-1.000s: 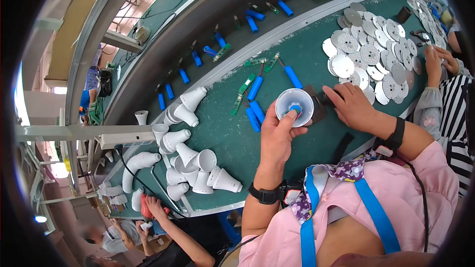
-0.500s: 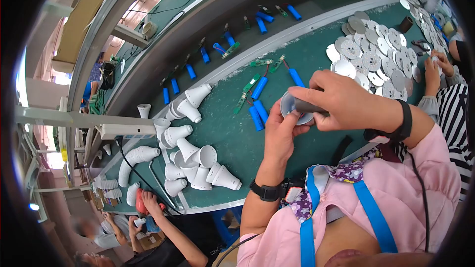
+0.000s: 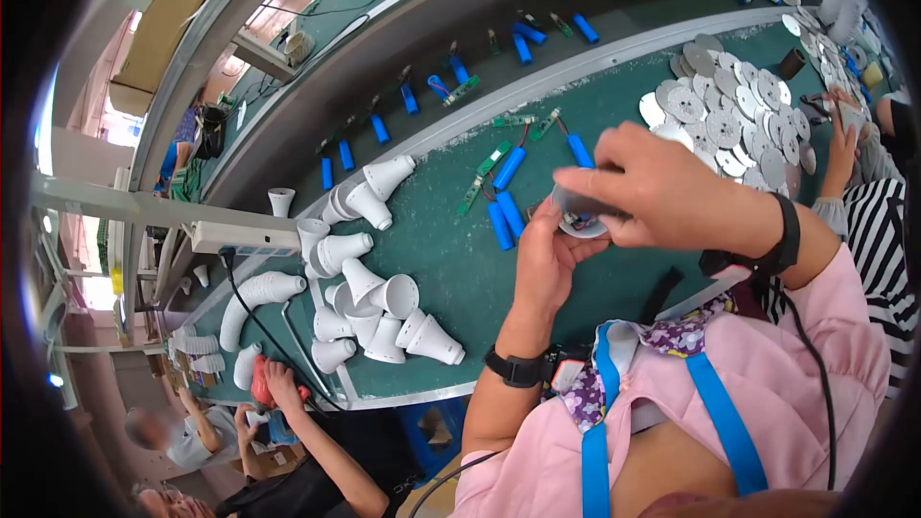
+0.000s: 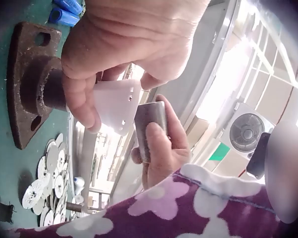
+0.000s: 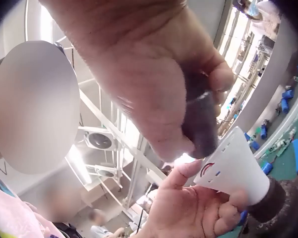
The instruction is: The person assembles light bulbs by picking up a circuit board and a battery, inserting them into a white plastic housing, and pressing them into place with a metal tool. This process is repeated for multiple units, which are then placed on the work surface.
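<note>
A white plastic lamp cup (image 4: 116, 104) is held in my left hand (image 3: 542, 273), its wide mouth turned up toward me. The cup's narrow end meets the short post of a rusty flanged metal base (image 4: 27, 89), with the fingers curled around the cup there. My right hand (image 3: 662, 192) grips a dark grey metal cylinder (image 4: 151, 129), the thumb lying along its side. In the right wrist view, the lower end of the cylinder is right at the cup's rim. Red wire and small parts show inside the cup in the head view.
White lamp cups (image 3: 384, 302) lie heaped at the left. Blue battery cells (image 3: 510, 169) with green circuit boards (image 3: 494, 157) lie ahead, more on the dark strip beyond. Round metal discs (image 3: 729, 110) pile up at right. Other people work at both ends of the bench.
My right hand went from the table beside the base to the cup's mouth with the metal cylinder in its grip. The cylinder has since tilted and shifted slightly; my left hand keeps the cup.
</note>
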### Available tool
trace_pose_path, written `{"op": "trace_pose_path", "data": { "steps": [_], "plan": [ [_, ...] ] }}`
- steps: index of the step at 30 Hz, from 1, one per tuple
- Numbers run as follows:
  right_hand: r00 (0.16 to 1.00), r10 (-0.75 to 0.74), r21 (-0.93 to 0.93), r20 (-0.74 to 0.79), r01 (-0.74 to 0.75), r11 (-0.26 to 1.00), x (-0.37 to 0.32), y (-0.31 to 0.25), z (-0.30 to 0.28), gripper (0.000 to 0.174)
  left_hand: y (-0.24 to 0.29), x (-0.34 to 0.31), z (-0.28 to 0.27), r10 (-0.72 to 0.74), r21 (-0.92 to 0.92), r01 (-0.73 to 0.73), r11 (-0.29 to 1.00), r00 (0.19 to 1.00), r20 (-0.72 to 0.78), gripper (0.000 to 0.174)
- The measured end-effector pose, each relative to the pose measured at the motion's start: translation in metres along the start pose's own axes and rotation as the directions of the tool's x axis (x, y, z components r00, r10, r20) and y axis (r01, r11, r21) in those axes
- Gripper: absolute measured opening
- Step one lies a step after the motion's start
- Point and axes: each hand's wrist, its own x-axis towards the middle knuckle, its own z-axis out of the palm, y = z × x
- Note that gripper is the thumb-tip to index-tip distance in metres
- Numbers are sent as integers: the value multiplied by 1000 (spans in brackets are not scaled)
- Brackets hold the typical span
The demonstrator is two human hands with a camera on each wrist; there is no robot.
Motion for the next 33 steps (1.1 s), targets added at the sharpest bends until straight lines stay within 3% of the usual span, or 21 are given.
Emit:
{"op": "trace_pose_path", "data": {
  "steps": [2,6,8,10,12,14,16,17,18,21,25,27,31,33],
  "plan": [
    [988,-12,20,-151,15,1000,5,-3,-7,50,0,1,0,0,0,0,1000,1000,7,43],
    [982,-48,1,-180,49,999,5,-5,-5,50,3,-1,6,9,-22,-9,1000,1000,-14,42],
    [992,0,-10,125,1,1000,1,2,-1,55,5,1,5,16,-10,-16,1000,1000,-5,41],
    [995,-12,-12,94,13,1000,4,-1,-2,55,2,-3,3,-3,-2,3,1000,1000,-11,41],
    [980,-30,10,-196,32,999,10,-5,-9,49,2,-2,2,9,5,-9,1000,1000,-11,41],
    [970,-22,-1,-243,23,1000,8,-7,-5,46,2,-2,4,11,1,-11,1000,1000,-14,41],
    [996,33,-75,81,-27,997,4,-5,7,48,5,-2,4,17,5,-17,1000,1000,-9,40],
    [992,-4,-37,127,9,999,2,3,2,50,4,1,3,-3,5,3,1000,1000,-3,39],
    [991,-6,-40,130,11,999,4,4,-1,50,3,1,1,-31,1,31,1000,1000,-2,38],
    [999,6,-10,-53,-7,1000,7,1,-7,51,3,-2,2,-5,7,5,1000,1000,-4,37],
    [995,-11,7,-96,11,1000,10,-3,0,51,4,-2,3,-1,3,1,1000,1000,-12,39],
    [988,-3,-74,153,14,997,6,-1,4,50,4,-1,4,-12,-10,12,1000,1000,-29,40],
    [988,-11,-91,154,25,996,11,-1,-1,49,3,-1,2,7,-5,-7,1000,1000,-18,39],
    [998,48,-12,-45,-49,999,13,-4,-12,47,2,-1,-2,-12,6,12,1000,1000,12,39]
  ]
}}
